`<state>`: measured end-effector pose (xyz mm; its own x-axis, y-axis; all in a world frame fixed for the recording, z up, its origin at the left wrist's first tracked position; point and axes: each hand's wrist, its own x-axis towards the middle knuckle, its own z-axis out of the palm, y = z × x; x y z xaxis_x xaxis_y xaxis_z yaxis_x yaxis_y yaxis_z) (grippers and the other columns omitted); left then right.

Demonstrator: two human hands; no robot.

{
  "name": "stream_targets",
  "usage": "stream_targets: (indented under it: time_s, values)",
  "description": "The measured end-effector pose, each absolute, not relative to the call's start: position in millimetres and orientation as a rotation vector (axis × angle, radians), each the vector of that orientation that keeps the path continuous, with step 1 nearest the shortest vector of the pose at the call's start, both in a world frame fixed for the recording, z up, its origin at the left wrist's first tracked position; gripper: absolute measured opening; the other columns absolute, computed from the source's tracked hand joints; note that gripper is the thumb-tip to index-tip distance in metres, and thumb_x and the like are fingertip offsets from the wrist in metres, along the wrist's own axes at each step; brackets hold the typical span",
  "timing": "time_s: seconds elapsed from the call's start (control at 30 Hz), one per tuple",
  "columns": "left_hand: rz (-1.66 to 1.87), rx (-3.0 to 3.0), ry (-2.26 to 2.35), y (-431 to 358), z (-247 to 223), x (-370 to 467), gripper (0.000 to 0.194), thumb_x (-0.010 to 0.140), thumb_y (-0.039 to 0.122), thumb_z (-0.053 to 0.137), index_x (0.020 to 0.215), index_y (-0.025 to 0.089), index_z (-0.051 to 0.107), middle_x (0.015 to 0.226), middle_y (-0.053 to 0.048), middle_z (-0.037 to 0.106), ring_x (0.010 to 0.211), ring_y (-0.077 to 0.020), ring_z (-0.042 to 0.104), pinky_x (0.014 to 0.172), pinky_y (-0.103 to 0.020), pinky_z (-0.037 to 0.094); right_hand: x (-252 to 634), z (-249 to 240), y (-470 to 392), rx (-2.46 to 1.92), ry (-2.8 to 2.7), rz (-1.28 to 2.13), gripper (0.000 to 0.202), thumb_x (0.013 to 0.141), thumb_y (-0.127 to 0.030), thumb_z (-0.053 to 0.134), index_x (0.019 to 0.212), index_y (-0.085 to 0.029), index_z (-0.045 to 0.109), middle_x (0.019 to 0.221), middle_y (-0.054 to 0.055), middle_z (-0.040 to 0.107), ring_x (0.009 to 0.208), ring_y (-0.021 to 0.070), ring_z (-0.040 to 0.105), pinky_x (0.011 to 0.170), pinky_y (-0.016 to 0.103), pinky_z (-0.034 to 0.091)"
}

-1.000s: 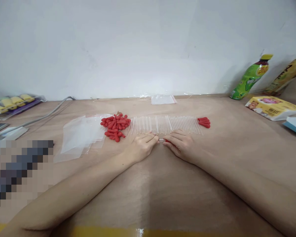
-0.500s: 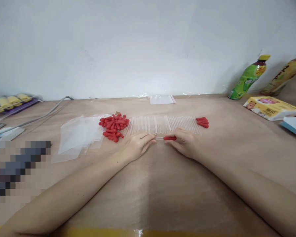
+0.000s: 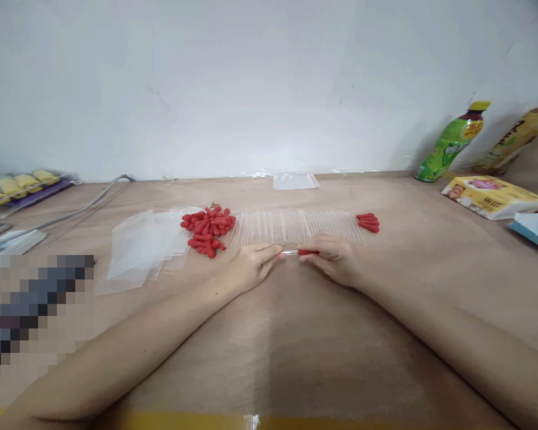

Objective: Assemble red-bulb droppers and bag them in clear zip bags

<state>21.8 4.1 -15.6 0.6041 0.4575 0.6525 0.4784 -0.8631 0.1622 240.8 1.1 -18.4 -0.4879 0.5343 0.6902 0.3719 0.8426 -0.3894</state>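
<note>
Between the fingers of my left hand [image 3: 256,263] is a thin clear tube [image 3: 290,253], held level above the table. Its right end meets a red rubber bulb [image 3: 308,252], which my right hand [image 3: 336,257] pinches. Just behind both hands lies a row of clear tubes [image 3: 296,226]. Several red bulbs are heaped [image 3: 208,224] at the row's left end, and a small fan of red bulbs [image 3: 368,222] sits at its right end.
Clear plastic bags [image 3: 143,245] lie left of the heap, and a small bag [image 3: 296,181] rests by the wall. A grey cable [image 3: 89,206] crosses the left. At right stand a green bottle [image 3: 451,143] and a yellow tissue pack [image 3: 493,196].
Both hands have barely moved. The red bulb between my right fingertips looks slightly shifted against the tube, with less of it showing on the right.
</note>
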Motion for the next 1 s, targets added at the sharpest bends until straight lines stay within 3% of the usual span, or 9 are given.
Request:
stream_targets:
  time_s: [0.13,0.23,0.37,0.5,0.67,0.77,0.87,1.0]
  values:
    - [-1.126,-2.780,-0.843,4.1,-12.0,22.9,0.023,0.088,0.030,0.048,0.101,0.015,0.060,0.082,-0.006,0.066,0.073,-0.0151,0.060,0.067,-0.028,0.048,242.6,-11.0,2.3,-0.739,-1.984,0.419,0.018,0.082,-0.028,0.056,0.097,-0.022,0.063,0.087,0.004,0.066,0.078,0.0144,0.061,0.069,0.029,0.051]
    - [-1.143,-2.736,-1.004,4.2,-7.9,21.7,0.035,0.086,0.036,0.047,0.113,0.015,0.052,0.090,-0.007,0.063,0.085,-0.0196,0.057,0.078,-0.036,0.044,248.8,3.8,13.9,-0.904,-1.722,0.520,0.028,0.079,-0.035,0.059,0.102,-0.020,0.057,0.078,0.003,0.064,0.071,0.0150,0.061,0.063,0.029,0.051]
    - [-1.161,-2.682,-1.190,5.1,-6.6,19.8,0.033,0.087,0.035,0.045,0.113,0.015,0.050,0.091,-0.006,0.062,0.089,-0.0202,0.055,0.082,-0.037,0.040,269.2,29.1,47.0,-1.136,-1.567,0.560,0.028,0.082,-0.043,0.051,0.092,-0.019,0.058,0.074,0.005,0.063,0.069,0.0156,0.060,0.060,0.029,0.049]
    - [-1.063,-2.706,-1.206,5.3,-7.1,21.1,0.027,0.086,0.033,0.047,0.106,0.016,0.054,0.090,-0.005,0.063,0.088,-0.0202,0.056,0.081,-0.037,0.039,286.1,41.8,79.2,-1.401,-1.791,0.509,0.024,0.083,-0.036,0.047,0.096,-0.021,0.061,0.073,0.003,0.061,0.070,0.0163,0.059,0.062,0.029,0.046]
    - [-1.028,-2.704,-1.223,5.1,-6.5,21.9,0.024,0.086,0.033,0.047,0.101,0.017,0.057,0.092,-0.006,0.063,0.088,-0.0212,0.056,0.079,-0.037,0.039,278.1,28.6,102.9,-1.678,-2.177,0.340,0.021,0.082,-0.028,0.045,0.076,-0.018,0.062,0.073,0.004,0.063,0.071,0.0184,0.059,0.066,0.029,0.043]
    - [-1.018,-2.695,-1.229,5.3,-6.6,21.0,0.023,0.085,0.033,0.049,0.100,0.017,0.058,0.091,-0.006,0.063,0.088,-0.0213,0.055,0.079,-0.037,0.038,266.8,16.2,109.5,-1.786,-2.182,0.240,0.025,0.081,-0.033,0.048,0.091,-0.016,0.062,0.088,0.009,0.066,0.084,0.0215,0.060,0.073,0.031,0.043]
    - [-1.014,-2.689,-1.230,5.3,-6.7,20.4,0.022,0.085,0.032,0.050,0.098,0.017,0.058,0.091,-0.005,0.063,0.088,-0.0205,0.055,0.080,-0.037,0.037,261.0,11.3,108.1,-1.897,-2.143,0.217,0.044,0.080,-0.042,0.049,0.110,-0.012,0.057,0.103,0.014,0.064,0.095,0.0263,0.058,0.077,0.034,0.043]
    - [-0.984,-2.689,-1.243,4.8,-6.8,21.7,0.020,0.085,0.031,0.049,0.097,0.018,0.058,0.088,-0.004,0.062,0.087,-0.0200,0.054,0.078,-0.036,0.038,276.0,18.4,98.5,-1.970,-1.993,0.142,0.044,0.082,-0.044,0.044,0.110,-0.013,0.059,0.104,0.014,0.064,0.094,0.0271,0.058,0.074,0.035,0.044]
